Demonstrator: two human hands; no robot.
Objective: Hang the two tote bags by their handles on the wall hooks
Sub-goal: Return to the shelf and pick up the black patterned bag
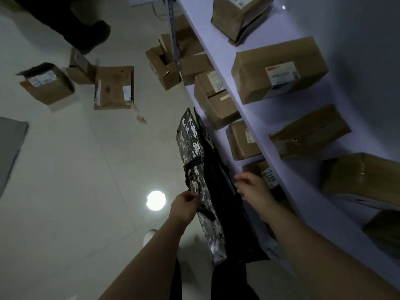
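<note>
Your left hand (187,201) pinches the patterned bag (194,152); your right hand (251,187) hovers open beside the black bag (220,191). Find each handle loop before lifting; no hooks show

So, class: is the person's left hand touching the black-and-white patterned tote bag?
Touching. The head view shows the left hand with its fingers pinched on the edge of the black-and-white patterned tote bag, with no gap between them.

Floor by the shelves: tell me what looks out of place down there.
Several cardboard boxes lie scattered on the floor at odd angles. One lies tipped with its open end showing, another has its flaps open, and a flattened one trails a loose strip. The boxes on the shelf sit closed.
</note>
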